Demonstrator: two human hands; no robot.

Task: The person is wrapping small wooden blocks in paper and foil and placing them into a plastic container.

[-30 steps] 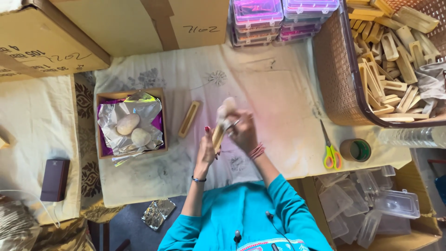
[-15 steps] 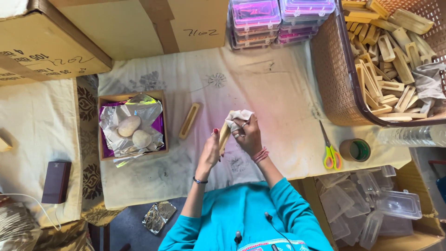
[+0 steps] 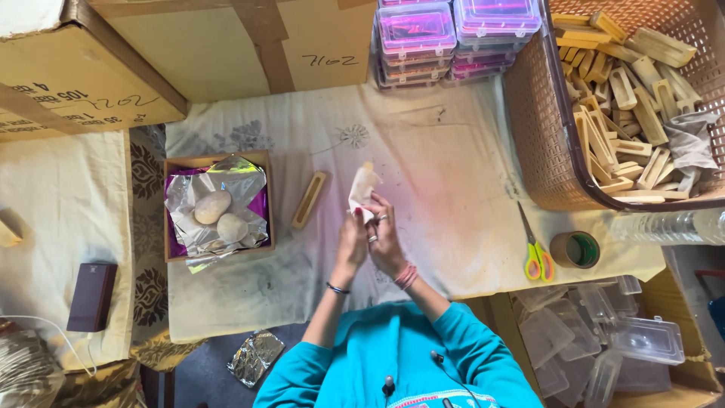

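Hands meet near the middle of the frame, over the pale cloth-covered table (image 3: 453,189). The left hand (image 3: 352,240) and the right hand (image 3: 387,240) are both curled shut around the lower end of a small wooden piece wrapped in a cream cloth (image 3: 362,185), which sticks up above the fingers. How much wood is under the wrap cannot be told.

That cloth looks soft and limp, light enough to fold wherever the fingers press it; the piece inside is probably stiff and light, like the slotted wooden block (image 3: 310,199) lying just left of the hands. A grip low on the wrapped end, thumbs against the fabric, seems the safest hold, since loose cloth could slide over smooth wood.

Containers sit all round. At left, a shallow brown box (image 3: 172,227) lined with crinkled foil holds two smooth pale lumps (image 3: 213,207) (soap or stone, hard to say). At upper right, a brown woven basket (image 3: 536,136) is heaped with wooden frames (image 3: 619,113) and a grey rag. Stacked clear cases with pink lids (image 3: 415,38) stand at top centre. At lower right, a carton holds empty clear plastic boxes (image 3: 642,340). Scissors (image 3: 533,249) and a tape roll (image 3: 574,249) lie between.
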